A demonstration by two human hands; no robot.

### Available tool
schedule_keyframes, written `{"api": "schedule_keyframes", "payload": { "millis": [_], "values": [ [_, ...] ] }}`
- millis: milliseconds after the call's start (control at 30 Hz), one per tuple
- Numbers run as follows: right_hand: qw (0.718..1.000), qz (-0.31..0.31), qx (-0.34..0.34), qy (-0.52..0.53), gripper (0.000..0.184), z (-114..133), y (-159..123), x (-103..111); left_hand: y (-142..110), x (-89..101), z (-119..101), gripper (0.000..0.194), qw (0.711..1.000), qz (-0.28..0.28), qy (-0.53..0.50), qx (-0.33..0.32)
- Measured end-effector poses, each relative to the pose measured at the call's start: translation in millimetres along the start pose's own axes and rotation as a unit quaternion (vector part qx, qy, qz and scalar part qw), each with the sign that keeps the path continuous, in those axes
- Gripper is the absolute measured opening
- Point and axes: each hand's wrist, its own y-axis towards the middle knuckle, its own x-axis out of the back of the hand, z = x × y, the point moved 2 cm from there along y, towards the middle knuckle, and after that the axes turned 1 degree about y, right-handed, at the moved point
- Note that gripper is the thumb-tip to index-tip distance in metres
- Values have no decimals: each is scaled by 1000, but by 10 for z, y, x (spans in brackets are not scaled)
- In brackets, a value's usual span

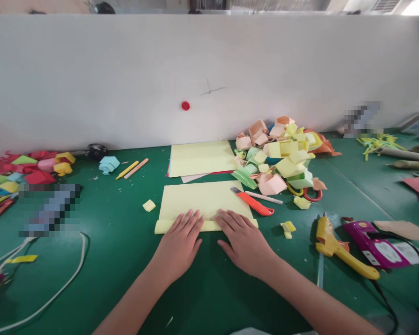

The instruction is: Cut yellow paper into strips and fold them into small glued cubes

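A pale yellow sheet of paper (195, 197) lies on the green table in front of me, its near edge folded or rolled over into a band. My left hand (181, 242) rests flat on the left part of that band, fingers stretched forward. On the band's right part lies my right hand (244, 242), fingers also stretched out. Across the sheet's right edge sits a red utility knife (256, 204) with its blade end on the paper. A thin pale pink paper stick (265, 197) lies beside the knife.
Behind the sheet is a stack of coloured paper (200, 158). Folded paper pieces (282, 153) heap up at back right, scissors handles (312, 194) beneath. A yellow glue gun (342, 251) with a cord lies right. More paper shapes (38, 167) and a white cable (66, 288) are left. A white partition (125, 79) stands behind.
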Motion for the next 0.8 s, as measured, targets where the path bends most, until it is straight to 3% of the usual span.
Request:
{"api": "schedule_keyframes", "payload": {
  "millis": [300, 533, 800],
  "values": [
    [1000, 4, 16, -14, 54, -27, -41, -12, -287, 7, -254, 61, 1000, 0, 2, 19],
    [1000, -7, 4, -27, 61, 0, -58, -44, -168, -20, -134, 64, 999, 30, -14, 9],
    [997, 19, 68, -15, 66, 119, -189, -102, -154, -19, -125, 63, 999, 36, -26, 15]
  ]
}}
